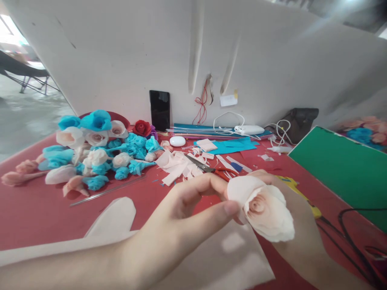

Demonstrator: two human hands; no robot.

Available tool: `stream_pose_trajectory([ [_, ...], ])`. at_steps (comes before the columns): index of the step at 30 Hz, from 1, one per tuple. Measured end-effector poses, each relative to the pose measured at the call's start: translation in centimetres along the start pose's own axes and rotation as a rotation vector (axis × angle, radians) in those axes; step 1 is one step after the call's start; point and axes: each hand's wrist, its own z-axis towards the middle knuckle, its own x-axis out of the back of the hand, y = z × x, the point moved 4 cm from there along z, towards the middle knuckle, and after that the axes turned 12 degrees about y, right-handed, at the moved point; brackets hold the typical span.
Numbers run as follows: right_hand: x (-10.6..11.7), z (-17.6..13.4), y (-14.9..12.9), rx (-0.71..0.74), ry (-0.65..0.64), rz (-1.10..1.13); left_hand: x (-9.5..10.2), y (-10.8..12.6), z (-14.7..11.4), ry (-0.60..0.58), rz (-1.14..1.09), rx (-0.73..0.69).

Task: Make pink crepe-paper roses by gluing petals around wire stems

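A cream-white crepe-paper rose with a peach-tinted centre is held up in front of me, its face turned to the right and toward me. My left hand pinches a pale outer petal on the rose's left side between thumb and fingers. Behind the flower, my right hand curls around its base; most of those fingers are hidden by the bloom. Under my hands lies a sheet of pale paper. A cut petal-shaped piece of pale paper rests to the left of them.
Paper flowers in blue, white and peach are heaped at the left. Orange-handled scissors lie among pale scraps. A phone leans on the wall. At right are a yellow glue gun, a black cable and a green board.
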Motion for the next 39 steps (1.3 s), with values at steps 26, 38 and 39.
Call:
stream_pose_trajectory([
  [26, 0.3, 0.1, -0.8, 0.363, -0.093, -0.178, 0.3, 0.8, 0.5, 0.04, 0.185, -0.029],
  [38, -0.5, -0.1, 0.8, 0.016, -0.176, -0.04, 1.7, 0.3, 1.8, 0.115, 0.335, -0.253],
  [39, -0.6, -0.2, 1.1, -0.036, -0.192, -0.023, 1.6, 0.1, 2.0, 0.091, 0.375, -0.27],
])
